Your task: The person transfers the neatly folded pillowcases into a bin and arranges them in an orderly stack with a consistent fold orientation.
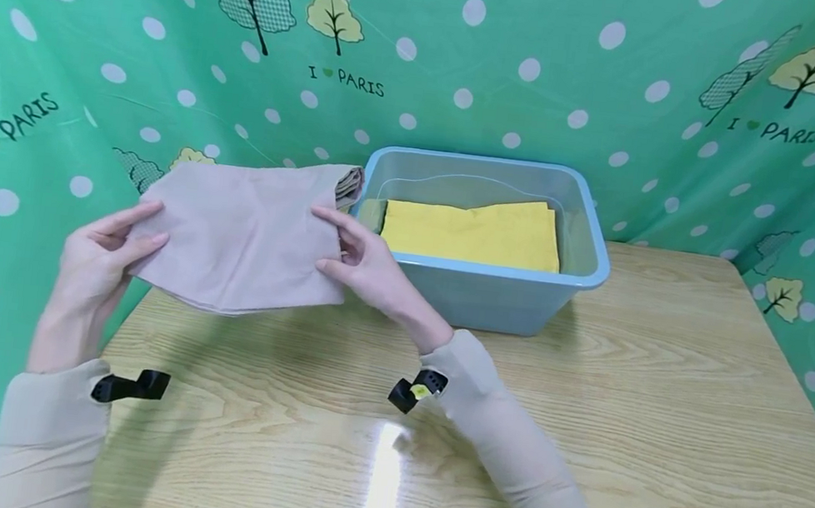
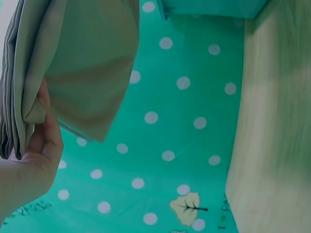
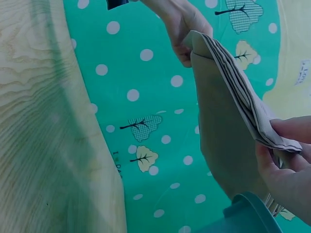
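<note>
A folded greyish-pink cloth [image 1: 243, 235] is held up above the left part of the table, its several layers showing along the edge in both wrist views. My left hand [image 1: 93, 264] pinches its left end between thumb and fingers. At the opposite end my right hand [image 1: 376, 267] grips the cloth, thumb and fingers on either face in the right wrist view. Just behind the right hand stands a blue plastic bin [image 1: 479, 291], and the cloth's right corner comes close to its left rim. Inside the bin lies a folded yellow cloth [image 1: 470, 232].
The wooden table [image 1: 661, 417] runs beneath the bin and both arms. A green dotted curtain [image 1: 468, 51] with trees hangs behind and along both sides. Beside the yellow cloth, a dark greenish shape [image 1: 372, 215] shows at the bin's left inner end.
</note>
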### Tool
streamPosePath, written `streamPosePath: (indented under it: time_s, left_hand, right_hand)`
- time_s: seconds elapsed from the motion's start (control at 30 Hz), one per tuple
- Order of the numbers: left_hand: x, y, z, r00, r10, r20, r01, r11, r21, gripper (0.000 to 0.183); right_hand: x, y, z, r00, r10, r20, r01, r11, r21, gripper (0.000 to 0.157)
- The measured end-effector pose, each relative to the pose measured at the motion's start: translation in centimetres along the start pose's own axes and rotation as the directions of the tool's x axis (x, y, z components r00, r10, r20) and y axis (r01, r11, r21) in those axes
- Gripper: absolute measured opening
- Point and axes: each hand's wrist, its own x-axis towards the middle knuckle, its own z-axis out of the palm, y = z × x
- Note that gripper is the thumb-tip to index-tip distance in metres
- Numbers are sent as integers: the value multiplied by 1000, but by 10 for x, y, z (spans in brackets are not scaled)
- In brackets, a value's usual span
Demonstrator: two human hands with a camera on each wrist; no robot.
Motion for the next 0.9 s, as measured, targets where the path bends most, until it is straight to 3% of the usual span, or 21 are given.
streamPosePath:
  time_s: [0.37, 0.9]
  left_hand:
    - [8, -11, 27, 996, 78, 52, -80, 996, 26, 39]
    - [23, -26, 60, 992, 80, 99, -84, 996, 37, 37]
  right_hand:
    - [-1, 12, -28, 999, -36, -34, 36, 999, -2, 57]
    - [-13, 5, -62, 996, -58, -63, 56, 998, -22, 57]
